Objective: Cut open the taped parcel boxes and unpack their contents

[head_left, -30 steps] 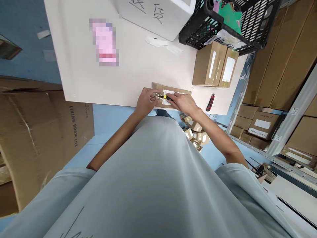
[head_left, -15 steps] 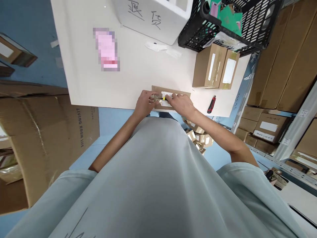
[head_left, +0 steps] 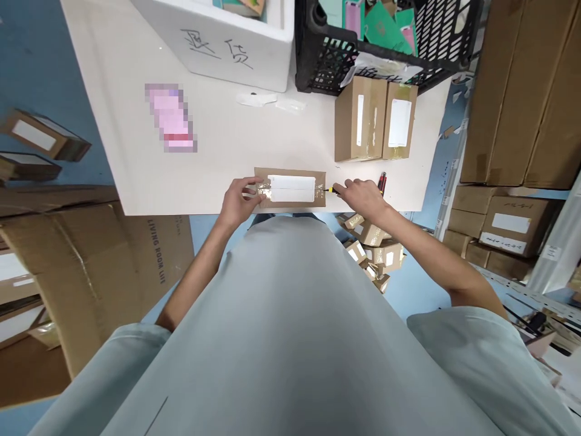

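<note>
Cardboard box (head_left: 292,189), labelled and taped, white table (head_left: 227,139) beneath. Left hand (head_left: 236,203): clasping box's left end. Right hand (head_left: 363,198): grasping yellow-and-black utility knife (head_left: 331,190) at box's right end. Hazard: box skidding under weak hold could send knife astray.

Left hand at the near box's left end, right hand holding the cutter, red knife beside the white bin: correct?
No: in the head view, the red knife lies by the right hand, not the white bin. The left hand is at the left end of the near box; the right holds the cutter.
</note>
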{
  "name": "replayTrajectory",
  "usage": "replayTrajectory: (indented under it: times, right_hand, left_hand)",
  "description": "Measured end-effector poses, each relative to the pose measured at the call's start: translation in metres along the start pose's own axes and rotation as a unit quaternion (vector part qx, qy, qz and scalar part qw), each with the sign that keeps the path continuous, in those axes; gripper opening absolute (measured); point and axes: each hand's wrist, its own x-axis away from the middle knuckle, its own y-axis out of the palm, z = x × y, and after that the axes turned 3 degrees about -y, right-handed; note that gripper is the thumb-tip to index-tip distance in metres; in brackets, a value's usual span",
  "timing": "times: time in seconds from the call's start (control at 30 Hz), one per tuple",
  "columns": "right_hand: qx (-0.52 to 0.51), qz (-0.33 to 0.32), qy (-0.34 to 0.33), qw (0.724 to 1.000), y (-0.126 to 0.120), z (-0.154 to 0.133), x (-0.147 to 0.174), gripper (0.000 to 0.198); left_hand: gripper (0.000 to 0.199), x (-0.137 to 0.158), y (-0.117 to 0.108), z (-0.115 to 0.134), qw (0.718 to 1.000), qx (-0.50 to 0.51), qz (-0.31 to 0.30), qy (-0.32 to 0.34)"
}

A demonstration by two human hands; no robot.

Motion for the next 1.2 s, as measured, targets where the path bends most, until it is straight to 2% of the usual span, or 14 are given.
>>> replayTrajectory:
  times: [0.13, 0.27, 0.37, 0.47, 0.53, 0.63, 0.87, 0.97, 1.03, 1.1, 1.13, 1.2]
  right_hand:
    - [-0.027, 0.018, -0.026, 0.999, 0.015, 0.012, -0.003, 0.039]
    - [-0.049, 0.051, -0.037, 0.997, 0.041, 0.027, -0.012, 0.041]
    - [-0.059, 0.079, -0.056, 0.994, 0.064, 0.037, -0.028, 0.045]
    - [-0.072, 0.097, -0.072, 0.99, 0.086, 0.04, -0.047, 0.047]
    - [-0.083, 0.104, -0.074, 0.988, 0.097, 0.038, -0.057, 0.048]
    - [-0.095, 0.121, -0.075, 0.985, 0.105, 0.034, -0.064, 0.047]
    - [-0.147, 0.135, -0.07, 0.977, 0.106, 0.033, -0.059, 0.044]
    - [-0.199, 0.143, -0.073, 0.967, 0.119, 0.037, -0.06, 0.043]
    - [-0.248, 0.144, -0.062, 0.956, 0.132, 0.04, -0.061, 0.04]
    - [-0.328, 0.15, -0.04, 0.932, 0.144, 0.039, -0.064, 0.038]
    - [-0.382, 0.155, -0.029, 0.911, 0.148, 0.036, -0.066, 0.038]
    - [-0.512, 0.166, -0.015, 0.842, 0.151, 0.024, -0.073, 0.043]
  left_hand:
    - [0.046, 0.0, 0.002, 0.002, 1.0, 0.003, 0.016, -0.015]
    - [0.043, 0.001, 0.008, 0.007, 0.999, -0.009, 0.045, -0.023]
    - [0.035, 0.001, 0.02, 0.012, 0.993, -0.042, 0.106, -0.023]
    - [0.035, 0.001, 0.035, 0.015, 0.979, -0.083, 0.186, -0.016]
    - [0.034, -0.001, 0.042, 0.014, 0.971, -0.095, 0.217, -0.011]
    - [0.03, -0.003, 0.043, 0.01, 0.971, -0.092, 0.221, -0.006]
    - [0.03, -0.008, 0.037, 0.007, 0.975, -0.072, 0.209, -0.01]
    - [0.032, -0.01, 0.033, 0.007, 0.976, -0.055, 0.21, -0.012]
    - [0.034, -0.011, 0.026, 0.004, 0.976, -0.04, 0.213, -0.025]
    - [0.037, -0.011, 0.016, 0.001, 0.976, -0.024, 0.213, -0.043]
    - [0.039, -0.011, 0.01, -0.002, 0.976, -0.016, 0.211, -0.05]
    - [0.042, -0.011, -0.002, -0.007, 0.977, -0.002, 0.208, -0.057]
